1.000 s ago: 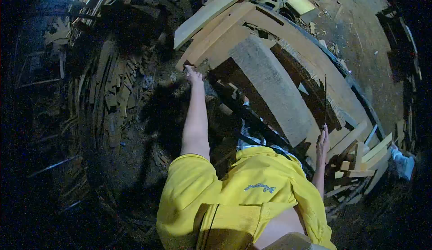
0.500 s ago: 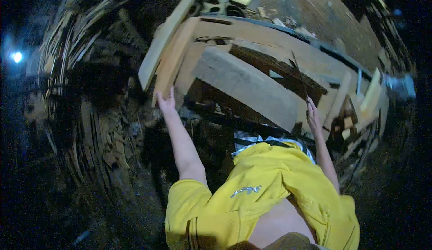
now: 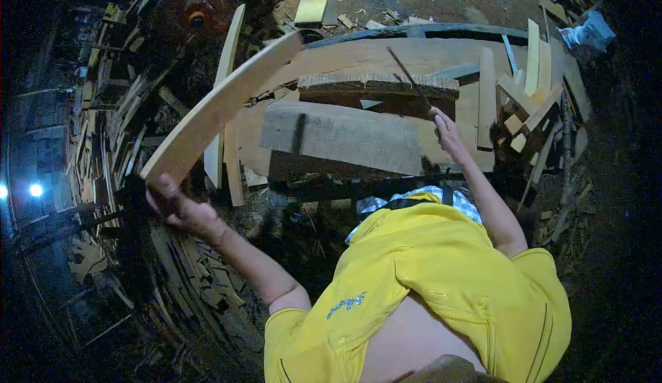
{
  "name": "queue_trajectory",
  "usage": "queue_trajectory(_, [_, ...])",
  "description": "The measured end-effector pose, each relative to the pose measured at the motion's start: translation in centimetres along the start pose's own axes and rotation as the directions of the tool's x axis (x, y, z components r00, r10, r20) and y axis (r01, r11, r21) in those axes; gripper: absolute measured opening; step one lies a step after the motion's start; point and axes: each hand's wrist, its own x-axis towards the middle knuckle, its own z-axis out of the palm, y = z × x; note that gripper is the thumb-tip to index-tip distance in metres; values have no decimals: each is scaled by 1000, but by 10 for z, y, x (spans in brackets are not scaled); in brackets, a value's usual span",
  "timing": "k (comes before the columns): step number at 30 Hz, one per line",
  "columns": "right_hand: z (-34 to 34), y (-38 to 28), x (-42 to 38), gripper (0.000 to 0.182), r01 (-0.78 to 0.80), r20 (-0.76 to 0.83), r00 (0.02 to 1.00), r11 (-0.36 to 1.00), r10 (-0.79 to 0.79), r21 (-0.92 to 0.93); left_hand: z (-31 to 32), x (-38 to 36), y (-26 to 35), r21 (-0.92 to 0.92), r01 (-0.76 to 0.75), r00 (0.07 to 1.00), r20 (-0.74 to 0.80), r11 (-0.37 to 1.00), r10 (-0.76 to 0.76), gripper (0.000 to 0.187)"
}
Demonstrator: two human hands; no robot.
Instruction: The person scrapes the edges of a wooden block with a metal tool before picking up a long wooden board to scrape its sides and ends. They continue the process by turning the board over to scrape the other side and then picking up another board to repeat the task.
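Observation:
My left hand (image 3: 181,207) is closed round the near end of a pale wooden plank (image 3: 224,107), which is raised and slants up to the right over the left part of the workbench (image 3: 358,55). In my right hand (image 3: 449,135) is a thin dark rod (image 3: 410,78), its far end pointing up and to the left; its exact kind cannot be made out. Below the rod lies a thick rough-edged timber (image 3: 379,83), with a wide grey board (image 3: 338,138) nearer to me. Two narrow boards (image 3: 231,169) lie under the raised plank.
Offcuts and upright strips (image 3: 531,97) crowd the bench's right end, near a pale blue bag (image 3: 588,33). Beyond the bench sits a yellow-topped block (image 3: 312,11). At upper left is a round rusty disc (image 3: 196,19), with stacked scrap wood (image 3: 103,121) along the left.
My left hand has taken up a plank and swung it left and upward off the bench. My right hand still holds the rod. The camera view has turned.

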Motion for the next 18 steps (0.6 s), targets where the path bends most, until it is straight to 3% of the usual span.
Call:
queue_trajectory(1, [1, -7, -2, 40, 3, 2, 1000, 1000, -3, 10, 15, -14, 9, -70, -46, 986, 155, 996, 57, 67])
queue_trajectory(3, [-1, -17, -4, 43, -63, -2, 998, 997, 63, 51, 37, -33, 3, -51, -199, 943, 261, 979, 206, 55])
queue_trajectory(5, [-5, -19, -6, 42, -17, -5, 1000, 999, 17, 28, 60, -53, 7, -86, -138, 885, 437, 987, 161, 53])
queue_trajectory(7, [-14, -20, -11, 41, 28, -11, 1000, 1000, -28, 2, 74, -63, -4, -41, -325, 765, 576, 945, 288, 51])
queue_trajectory(8, [-19, -21, -15, 40, 61, -3, 998, 996, -61, -64, 84, -80, 9, -42, -217, 777, 597, 975, 199, 52])
queue_trajectory(9, [-22, -22, -19, 38, 93, 7, 996, 987, -93, -129, 89, -87, 8, 37, -207, 772, 620, 978, 140, 56])
queue_trajectory(10, [-23, -32, -28, 38, 96, 1, 995, 988, -97, -117, 91, -92, 13, 32, -223, 745, 650, 974, 149, 57])
queue_trajectory(12, [-21, -68, -57, 37, 188, -26, 978, 921, -209, -341, 90, -95, 21, 29, -252, 706, 689, 967, 163, 59])
queue_trajectory(13, [-18, -86, -72, 37, 186, -29, 978, 925, -207, -330, 88, -96, 22, 38, -292, 679, 712, 956, 179, 59])
queue_trajectory(15, [-9, -129, -100, 38, 474, 84, 879, 844, -469, -252, 87, -98, 26, 47, -342, 645, 738, 939, 198, 60])
queue_trajectory(17, [-1, -175, -131, 46, 694, 178, 717, 715, -674, -88, 82, -102, 29, -12, -432, 556, 784, 902, 277, 60])
queue_trajectory(18, [1, -189, -142, 49, 708, 268, 697, 698, -665, -110, 80, -105, 27, -11, -284, 598, 779, 959, 186, 63])
